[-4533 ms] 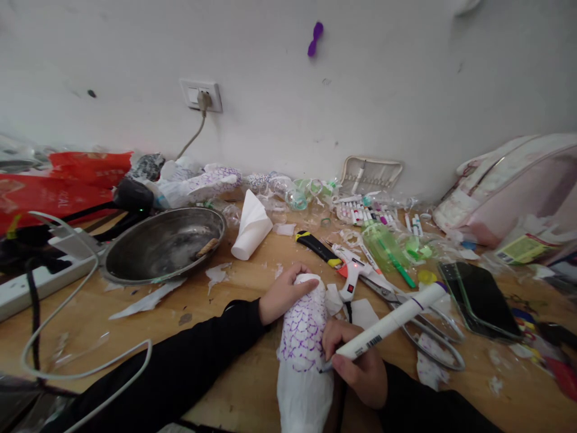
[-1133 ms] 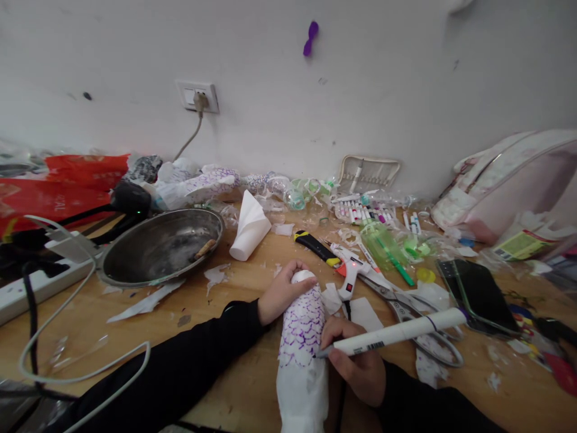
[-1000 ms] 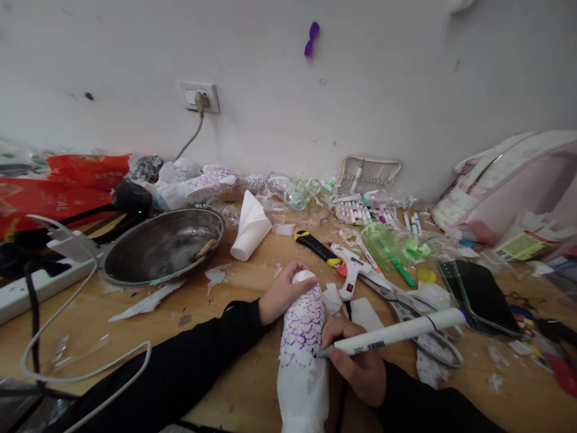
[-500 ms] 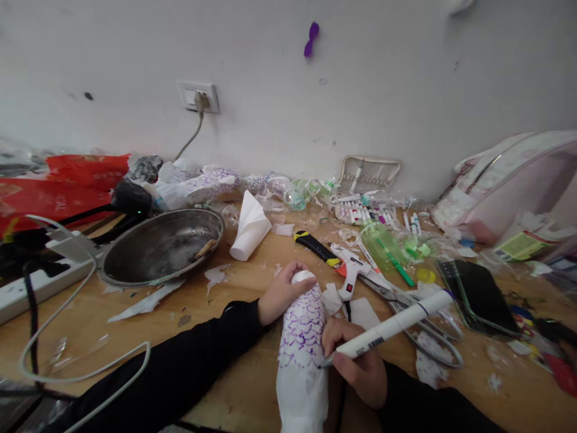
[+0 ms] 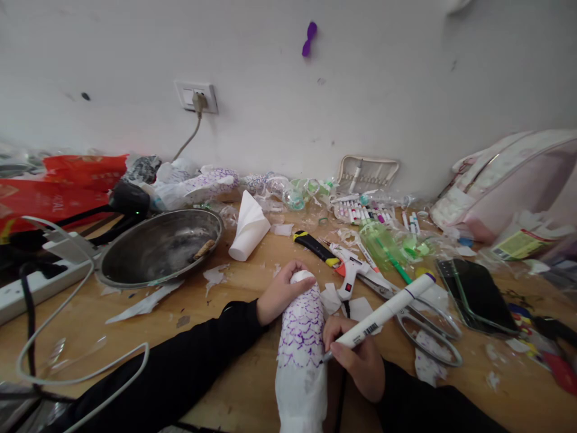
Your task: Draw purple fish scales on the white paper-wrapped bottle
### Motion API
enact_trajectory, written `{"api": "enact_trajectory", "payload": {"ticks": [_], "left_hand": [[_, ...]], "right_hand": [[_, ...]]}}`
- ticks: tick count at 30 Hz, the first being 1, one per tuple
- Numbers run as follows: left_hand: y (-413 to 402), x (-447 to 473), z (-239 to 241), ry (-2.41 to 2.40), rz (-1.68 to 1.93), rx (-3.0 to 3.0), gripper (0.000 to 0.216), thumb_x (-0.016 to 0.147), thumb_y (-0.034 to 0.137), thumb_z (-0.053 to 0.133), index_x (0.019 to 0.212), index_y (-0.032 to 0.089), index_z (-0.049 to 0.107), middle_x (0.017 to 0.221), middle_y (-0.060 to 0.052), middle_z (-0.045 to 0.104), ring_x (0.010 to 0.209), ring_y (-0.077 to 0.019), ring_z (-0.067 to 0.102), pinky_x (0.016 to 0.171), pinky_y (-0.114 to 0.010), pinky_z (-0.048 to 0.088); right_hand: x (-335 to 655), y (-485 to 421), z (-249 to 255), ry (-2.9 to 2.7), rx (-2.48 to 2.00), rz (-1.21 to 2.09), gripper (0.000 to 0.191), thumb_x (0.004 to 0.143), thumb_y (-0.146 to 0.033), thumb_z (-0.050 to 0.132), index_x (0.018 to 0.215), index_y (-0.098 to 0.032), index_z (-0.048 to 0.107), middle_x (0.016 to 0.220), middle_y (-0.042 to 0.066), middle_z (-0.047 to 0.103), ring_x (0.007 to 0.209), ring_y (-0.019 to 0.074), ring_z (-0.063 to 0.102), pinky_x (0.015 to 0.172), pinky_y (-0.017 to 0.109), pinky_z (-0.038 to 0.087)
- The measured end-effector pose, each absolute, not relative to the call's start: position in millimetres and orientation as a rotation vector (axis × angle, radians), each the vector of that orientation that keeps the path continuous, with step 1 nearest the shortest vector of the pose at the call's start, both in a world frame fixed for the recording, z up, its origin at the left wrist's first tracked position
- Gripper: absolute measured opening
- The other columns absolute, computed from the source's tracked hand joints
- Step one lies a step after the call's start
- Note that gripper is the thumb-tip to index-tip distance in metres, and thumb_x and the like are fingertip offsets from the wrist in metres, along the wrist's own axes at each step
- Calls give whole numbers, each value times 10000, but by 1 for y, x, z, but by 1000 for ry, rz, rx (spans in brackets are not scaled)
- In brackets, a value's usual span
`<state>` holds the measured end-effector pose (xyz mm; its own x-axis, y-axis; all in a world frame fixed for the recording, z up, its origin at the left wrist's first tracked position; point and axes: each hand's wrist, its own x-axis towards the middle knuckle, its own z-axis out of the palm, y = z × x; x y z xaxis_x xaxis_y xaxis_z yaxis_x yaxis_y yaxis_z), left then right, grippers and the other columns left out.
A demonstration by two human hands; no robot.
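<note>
A white paper-covered, rounded form [image 5: 301, 385] lies lengthwise in front of me, its far part covered with purple scale-like marks and its near part plain white. My left hand [image 5: 283, 291] is wrapped over its far end, thumb across the top. In my right hand [image 5: 358, 361] is a white marker [image 5: 387, 310] with a purple end, tilted up to the right. The marker's tip meets the right side of the form, at the lower edge of the scale pattern.
Right of the form lie a glue gun [image 5: 349, 273], scissors [image 5: 406, 313], a utility knife [image 5: 315, 248] and a phone [image 5: 475, 294]. A metal bowl [image 5: 108, 267] and a paper cone [image 5: 247, 231] stand left. Several markers [image 5: 363, 211] and a backpack [image 5: 509, 186] are behind; a white cable [image 5: 85, 379] loops at left.
The marker's upper end has swung lower-left to a steeper tilt, while its tip stays at the form's right side. My left hand keeps its hold. The whole view has shifted slightly.
</note>
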<state>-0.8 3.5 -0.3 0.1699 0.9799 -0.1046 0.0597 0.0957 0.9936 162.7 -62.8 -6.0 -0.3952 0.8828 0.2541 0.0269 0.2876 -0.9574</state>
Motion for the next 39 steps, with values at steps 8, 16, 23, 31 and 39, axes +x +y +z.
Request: {"api": "enact_trajectory", "payload": {"ticks": [8, 16, 23, 31, 39], "left_hand": [[3, 0, 2, 1182, 1003, 1251, 315, 630, 423, 620, 785, 186, 482, 716, 32, 478, 700, -136, 429, 668, -266, 377], [-1, 1, -1, 1054, 1067, 1105, 372, 638, 426, 662, 844, 193, 459, 715, 47, 486, 629, -105, 446, 595, -231, 365], [-13, 8, 2, 890, 1159, 843, 400, 656, 379, 677, 891, 228, 390, 749, 68, 475, 610, -81, 447, 582, -204, 363], [-2, 4, 1, 1098, 1113, 1017, 282, 678, 430, 586, 773, 183, 489, 693, 42, 452, 637, -107, 400, 588, -225, 344], [0, 3, 0, 1180, 1040, 1129, 308, 654, 450, 601, 782, 192, 491, 724, 34, 486, 687, -128, 432, 651, -251, 381]], "right_hand": [[161, -61, -5, -1615, -906, 1218, 179, 755, -277, 477, 603, -182, 478, 539, -28, 445, 504, 110, 402, 481, 228, 332], [164, -63, -8, -1537, -818, 1229, 184, 783, -298, 497, 639, -184, 507, 540, -39, 445, 462, 95, 384, 450, 222, 314], [167, -65, -12, -1616, -729, 1085, 149, 797, -299, 504, 690, -199, 528, 584, -23, 491, 542, 127, 458, 514, 248, 359], [163, -67, -4, -1779, -771, 1015, 114, 770, -247, 483, 676, -193, 518, 593, -10, 514, 553, 131, 483, 519, 251, 386], [164, -65, 1, -1900, -768, 947, 84, 765, -244, 499, 730, -192, 555, 621, 5, 556, 562, 135, 511, 512, 248, 409]]}}
